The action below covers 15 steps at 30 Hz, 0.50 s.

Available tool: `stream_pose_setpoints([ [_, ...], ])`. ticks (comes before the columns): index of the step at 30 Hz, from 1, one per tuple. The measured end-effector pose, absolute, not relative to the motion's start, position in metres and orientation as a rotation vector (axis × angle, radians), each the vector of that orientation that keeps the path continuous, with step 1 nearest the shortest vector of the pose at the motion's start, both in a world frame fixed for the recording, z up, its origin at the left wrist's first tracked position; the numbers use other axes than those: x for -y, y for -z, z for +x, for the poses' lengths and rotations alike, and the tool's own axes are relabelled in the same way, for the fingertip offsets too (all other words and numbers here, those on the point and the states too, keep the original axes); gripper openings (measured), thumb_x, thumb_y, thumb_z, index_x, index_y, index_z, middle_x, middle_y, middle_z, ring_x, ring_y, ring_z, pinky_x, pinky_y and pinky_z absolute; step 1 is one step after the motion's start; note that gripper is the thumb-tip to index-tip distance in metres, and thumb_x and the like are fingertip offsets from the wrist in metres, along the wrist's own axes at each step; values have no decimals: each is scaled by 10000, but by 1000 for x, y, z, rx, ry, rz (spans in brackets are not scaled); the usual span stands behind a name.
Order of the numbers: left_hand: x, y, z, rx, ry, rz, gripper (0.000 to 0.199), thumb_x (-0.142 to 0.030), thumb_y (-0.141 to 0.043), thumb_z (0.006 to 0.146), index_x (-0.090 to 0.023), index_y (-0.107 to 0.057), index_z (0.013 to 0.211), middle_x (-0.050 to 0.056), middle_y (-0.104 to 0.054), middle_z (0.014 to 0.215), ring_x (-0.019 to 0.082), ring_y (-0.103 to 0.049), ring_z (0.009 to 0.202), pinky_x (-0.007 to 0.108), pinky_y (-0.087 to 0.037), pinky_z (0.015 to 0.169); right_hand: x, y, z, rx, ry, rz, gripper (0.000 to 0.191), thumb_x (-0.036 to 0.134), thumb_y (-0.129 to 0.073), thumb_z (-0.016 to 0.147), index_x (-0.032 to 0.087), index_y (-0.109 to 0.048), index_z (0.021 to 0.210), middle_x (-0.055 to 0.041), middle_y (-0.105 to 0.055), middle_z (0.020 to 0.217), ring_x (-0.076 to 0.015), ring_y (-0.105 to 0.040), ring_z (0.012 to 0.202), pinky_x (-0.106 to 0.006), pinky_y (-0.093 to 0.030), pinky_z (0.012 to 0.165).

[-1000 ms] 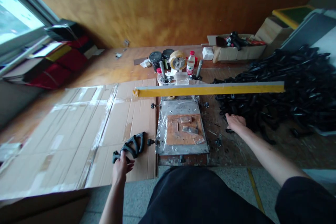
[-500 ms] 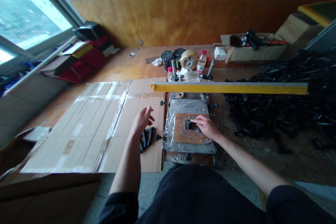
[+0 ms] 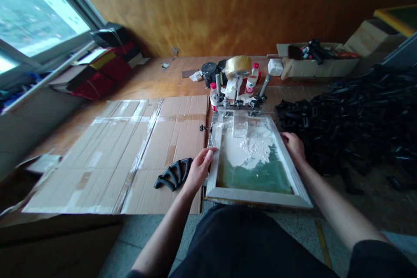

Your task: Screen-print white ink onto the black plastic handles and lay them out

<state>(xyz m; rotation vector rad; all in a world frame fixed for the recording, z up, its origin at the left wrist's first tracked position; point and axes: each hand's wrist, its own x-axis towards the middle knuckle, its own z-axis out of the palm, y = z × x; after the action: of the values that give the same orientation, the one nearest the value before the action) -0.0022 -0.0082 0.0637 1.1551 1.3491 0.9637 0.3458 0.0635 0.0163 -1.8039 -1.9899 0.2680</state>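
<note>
A screen frame [image 3: 257, 194] lies lowered over the metal plate, with white paste [image 3: 254, 147] spread on the far part of its green mesh. My left hand [image 3: 199, 167] is closed on the frame's left side, thumb on top. On the opposite side, my right hand [image 3: 294, 147] grips the right edge, its fingertips partly hidden. Several curved black plastic parts [image 3: 176, 173] rest on the cardboard [image 3: 143, 156], just left of my left hand. The plate and whatever lies on it are hidden under the frame.
A clamp with posts [image 3: 241, 104] stands behind the frame, near bottles [image 3: 252, 79], black jars [image 3: 209, 74] and a tape roll [image 3: 238, 67]. Black parts [image 3: 352, 126] are heaped at the right, below an open carton [image 3: 321, 67].
The raised frame has come down flat over the plate. My left hand moved right and my right hand left the small black part; both now hold the frame's sides.
</note>
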Motion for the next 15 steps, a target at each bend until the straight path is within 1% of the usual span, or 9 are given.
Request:
stream_pose_setpoints([
  [1,13,-47,-3,-1381,-924,1138,587,-576,-519,847,-179,-558,1277,-25,-529,654,83,-409,508,187,-305,469,-73,-22,348,1918,-215,-1821,398,276,-345,926,149,-626,1177,-156,-611,1047,-275,-578,939,-466,-468,859],
  [3,16,-20,-2,-1457,-857,1148,649,-533,-553,832,-203,-456,1383,-49,-504,628,84,-403,497,189,-309,486,-90,-35,334,1877,-104,-1729,421,321,-474,891,143,-568,1261,-177,-548,1205,-290,-553,1058,-453,-447,928],
  [5,14,-2,0,-1553,-791,1206,651,-500,-553,829,-216,-435,1403,-56,-503,616,90,-416,492,197,-328,508,-102,-48,301,1995,-46,-1571,595,358,-641,809,165,-485,1350,-171,-460,1344,-310,-491,1175,-448,-417,983],
  [6,11,2,1,-1595,-757,1238,630,-489,-550,829,-220,-452,1391,-56,-505,610,95,-426,492,202,-338,519,-106,-53,281,2089,-46,-1518,641,356,-689,777,174,-475,1353,-165,-460,1351,-316,-478,1190,-450,-413,984],
  [8,7,5,1,-1641,-700,1281,588,-473,-548,829,-228,-493,1361,-55,-507,599,106,-447,498,213,-360,543,-106,-58,248,2273,-118,-1494,529,322,-719,761,189,-552,1246,-133,-569,1224,-295,-526,1115,-416,-439,923],
  [10,4,5,0,-1649,-671,1291,562,-463,-547,832,-229,-517,1342,-51,-509,594,115,-463,506,221,-378,562,-96,-56,229,2408,-219,-1503,272,282,-693,786,202,-635,1040,-81,-656,1015,-250,-583,974,-348,-455,824],
  [12,4,4,-2,-1649,-670,1280,549,-462,-546,836,-228,-529,1333,-43,-523,604,123,-479,521,228,-390,574,-78,-50,227,2508,-289,-1420,85,224,-636,821,207,-657,901,-52,-673,899,-213,-600,882,-300,-441,761],
  [13,5,5,-2,-1651,-675,1274,545,-462,-545,838,-228,-533,1330,-36,-533,615,128,-488,531,231,-395,578,-67,-46,231,2559,-309,-1326,78,181,-606,826,206,-661,875,-48,-676,884,-204,-600,871,-290,-433,752],
  [15,6,7,-2,-1658,-682,1272,539,-464,-543,841,-231,-537,1327,-24,-557,645,137,-510,558,236,-402,585,-49,-42,243,2666,-344,-1078,186,85,-553,801,204,-670,883,-45,-681,896,-195,-595,886,-284,-421,767],
])
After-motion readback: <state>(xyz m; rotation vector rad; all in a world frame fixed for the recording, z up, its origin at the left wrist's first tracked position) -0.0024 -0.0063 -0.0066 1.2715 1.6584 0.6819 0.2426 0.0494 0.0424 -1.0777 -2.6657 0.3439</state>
